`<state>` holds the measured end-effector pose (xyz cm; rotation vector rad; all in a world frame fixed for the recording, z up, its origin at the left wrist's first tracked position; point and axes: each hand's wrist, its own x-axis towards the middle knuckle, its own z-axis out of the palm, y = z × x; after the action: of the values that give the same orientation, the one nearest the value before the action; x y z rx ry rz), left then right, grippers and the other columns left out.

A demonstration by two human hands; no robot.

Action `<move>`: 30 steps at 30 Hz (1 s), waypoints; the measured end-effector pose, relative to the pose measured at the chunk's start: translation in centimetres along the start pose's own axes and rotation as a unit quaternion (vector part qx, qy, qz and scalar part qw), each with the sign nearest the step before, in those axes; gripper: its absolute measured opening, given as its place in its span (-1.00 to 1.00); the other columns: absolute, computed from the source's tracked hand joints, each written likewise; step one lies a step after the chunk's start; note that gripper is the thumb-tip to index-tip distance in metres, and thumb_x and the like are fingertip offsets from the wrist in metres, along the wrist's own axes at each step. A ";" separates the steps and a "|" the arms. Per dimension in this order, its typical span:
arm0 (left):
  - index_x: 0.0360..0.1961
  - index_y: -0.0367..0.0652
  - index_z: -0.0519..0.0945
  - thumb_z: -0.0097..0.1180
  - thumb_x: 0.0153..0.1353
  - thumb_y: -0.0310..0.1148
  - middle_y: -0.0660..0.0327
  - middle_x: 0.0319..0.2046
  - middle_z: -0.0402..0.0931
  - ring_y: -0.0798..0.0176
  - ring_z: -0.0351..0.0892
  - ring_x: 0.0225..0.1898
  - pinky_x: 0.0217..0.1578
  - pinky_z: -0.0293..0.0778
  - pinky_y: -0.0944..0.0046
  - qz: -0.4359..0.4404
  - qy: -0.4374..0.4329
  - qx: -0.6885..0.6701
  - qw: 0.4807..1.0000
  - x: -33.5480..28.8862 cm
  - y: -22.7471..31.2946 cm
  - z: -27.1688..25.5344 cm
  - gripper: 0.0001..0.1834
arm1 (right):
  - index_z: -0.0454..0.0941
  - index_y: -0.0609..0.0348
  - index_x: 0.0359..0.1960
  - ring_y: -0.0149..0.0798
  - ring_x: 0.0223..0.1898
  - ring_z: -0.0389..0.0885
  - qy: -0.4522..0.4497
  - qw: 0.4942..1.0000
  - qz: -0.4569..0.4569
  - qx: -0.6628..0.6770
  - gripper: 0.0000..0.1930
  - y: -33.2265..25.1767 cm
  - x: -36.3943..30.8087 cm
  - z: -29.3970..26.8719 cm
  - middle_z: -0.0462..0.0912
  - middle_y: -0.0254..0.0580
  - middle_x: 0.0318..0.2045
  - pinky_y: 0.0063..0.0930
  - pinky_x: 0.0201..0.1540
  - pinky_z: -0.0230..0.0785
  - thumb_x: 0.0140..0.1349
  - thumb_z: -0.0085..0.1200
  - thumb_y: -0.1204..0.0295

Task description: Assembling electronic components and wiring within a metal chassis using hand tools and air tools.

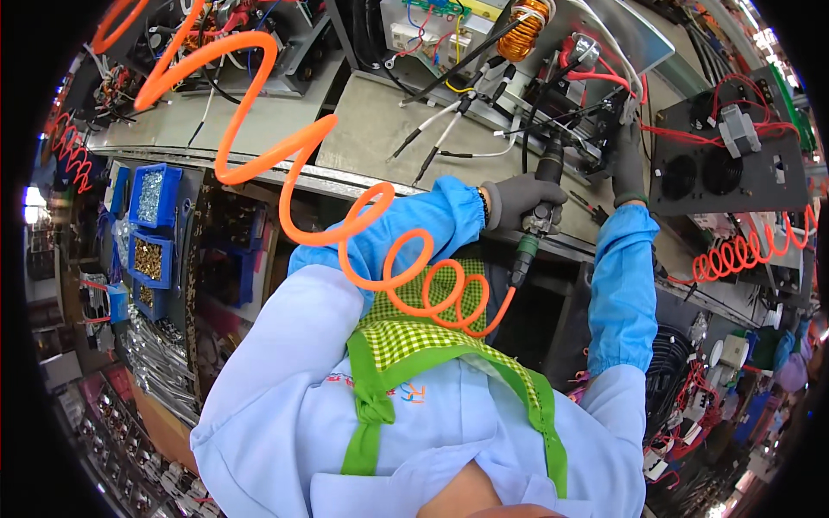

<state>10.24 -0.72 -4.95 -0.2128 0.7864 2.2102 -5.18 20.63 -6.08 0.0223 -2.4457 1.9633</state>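
My left hand (523, 200), in a dark grey glove, is closed around a black air screwdriver (527, 250). The tool's front end points away from me, into the wired electrical assembly (518, 95) on the bench. From its rear end runs an orange coiled air hose (324, 235). My right hand (628, 164), also gloved, reaches to the right side of the assembly among dark parts and cables. Its fingers look bent against something there, but what they hold is hidden. A copper-coloured coil (523, 30) and red wires (596, 76) sit on the assembly. Black-and-white cable ends (440, 129) lie to its left.
A black panel with fans (721, 177) stands at the right, near my right forearm. Another wired unit (276, 52) is at the far left. Blue bins (155, 197) of small hardware hang below the bench edge (250, 164). A second orange coiled hose (743, 257) crosses at right.
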 end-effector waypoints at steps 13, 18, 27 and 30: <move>-0.29 -0.22 0.36 0.11 0.16 -0.42 0.15 -0.51 0.48 0.22 0.55 -0.49 -0.37 0.58 0.16 0.010 -0.027 -0.003 1.000 0.0 -0.3 -0.3 -0.81 | 0.05 0.17 0.34 -0.16 0.12 0.39 0.014 0.997 -0.006 -0.070 -0.31 -0.6 -0.2 0.2 0.34 -0.02 0.19 -0.37 0.09 0.24 0.34 -0.20 -0.02; -0.28 -0.28 0.40 0.07 0.18 -0.42 0.08 -0.44 0.54 0.20 0.58 -0.46 -0.36 0.58 0.17 0.018 -0.010 0.029 0.999 -0.1 0.6 -2.1 -0.83 | 0.03 0.19 0.35 -0.05 0.18 0.30 -0.028 0.951 -0.077 -0.300 -0.37 0.4 1.1 -0.8 0.26 0.03 0.23 -0.34 0.17 0.16 0.34 -0.19 0.13; -0.34 -0.21 0.46 0.10 0.20 -0.29 0.19 -0.58 0.51 0.34 0.52 -0.60 -0.54 0.53 0.29 0.071 0.033 0.034 0.996 -29.2 3.8 -7.5 -0.80 | -0.37 0.06 0.41 0.18 0.38 -0.06 -0.074 0.727 -0.291 -0.618 0.13 4.4 4.7 -4.5 -0.08 0.18 0.38 -0.23 0.39 -0.11 -0.09 0.24 0.26; -0.31 -0.24 0.48 0.06 0.23 -0.26 0.20 -0.54 0.50 0.31 0.53 -0.52 -0.51 0.54 0.30 0.206 -0.004 -0.201 0.958 -40.3 4.6 -11.9 -0.77 | -0.14 0.09 0.38 0.16 0.32 0.07 -0.034 0.709 -0.279 -0.647 -0.14 7.8 7.7 -7.8 0.03 0.17 0.34 -0.17 0.27 0.07 0.10 0.05 0.21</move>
<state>33.78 -34.89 3.05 -0.2542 0.3882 2.7558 -12.98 29.81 -11.89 0.6919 -2.7394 -0.1772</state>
